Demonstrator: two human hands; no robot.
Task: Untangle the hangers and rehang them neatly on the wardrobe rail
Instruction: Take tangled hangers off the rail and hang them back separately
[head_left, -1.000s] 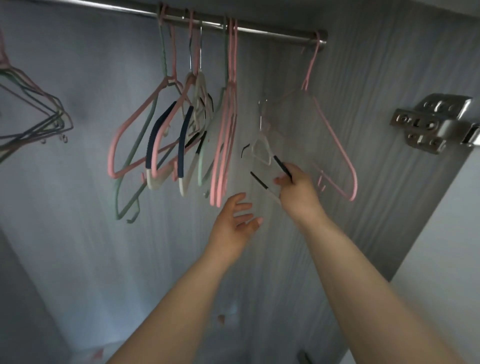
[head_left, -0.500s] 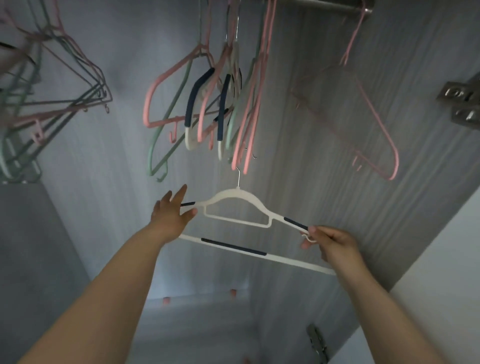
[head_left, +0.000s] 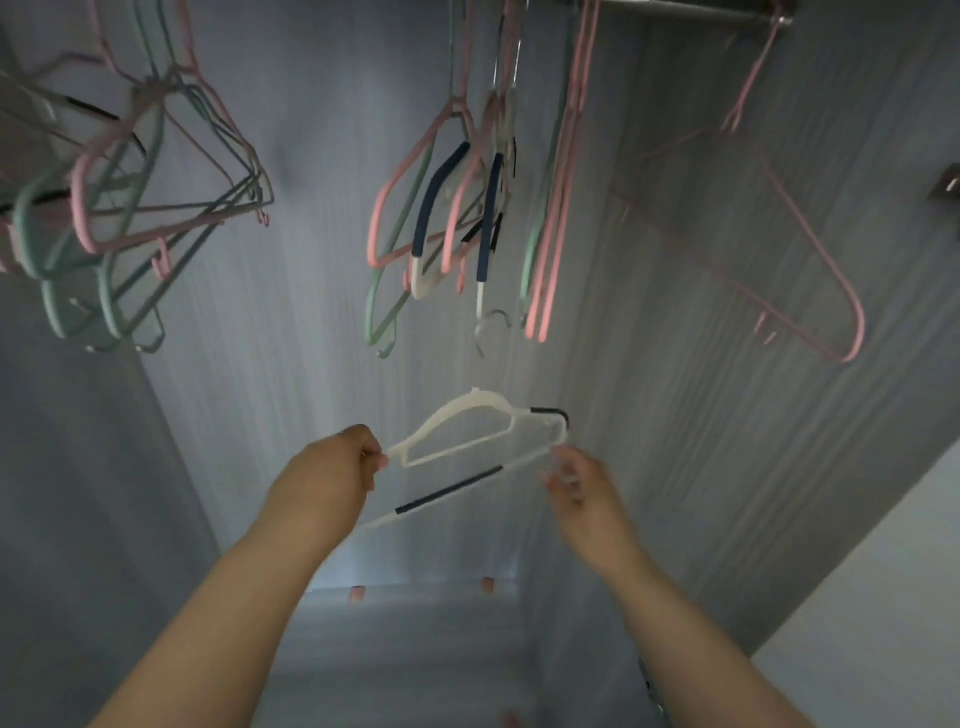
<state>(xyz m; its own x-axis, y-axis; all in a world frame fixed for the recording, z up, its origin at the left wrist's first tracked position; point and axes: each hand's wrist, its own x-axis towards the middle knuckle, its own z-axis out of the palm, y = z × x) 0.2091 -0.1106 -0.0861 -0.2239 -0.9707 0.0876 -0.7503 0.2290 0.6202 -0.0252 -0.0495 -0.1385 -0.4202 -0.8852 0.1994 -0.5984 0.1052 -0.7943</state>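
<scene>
A white hanger (head_left: 457, 415) with dark non-slip strips is off the rail, held low in the wardrobe. My left hand (head_left: 327, 478) is shut on its left shoulder end. My right hand (head_left: 582, 488) is blurred at the hanger's right corner, fingertips touching the bottom bar; its grip is unclear. The hanger's metal hook (head_left: 491, 332) points up, just under a tangled bunch of pink, green and white hangers (head_left: 452, 208) hanging from the rail (head_left: 675, 8).
A single pink hanger (head_left: 810, 249) hangs at the rail's right end, near the side wall. Two thin pink hangers (head_left: 556, 208) hang beside the bunch. Another tangle of pink and green hangers (head_left: 130, 208) sits at the left. A metal hinge (head_left: 948, 187) shows at the right edge.
The white hanger came away from the bunch and dropped lower. My left hand went from open to gripping its left end. The hanger has swung round and my right hand has loosened at the right corner.
</scene>
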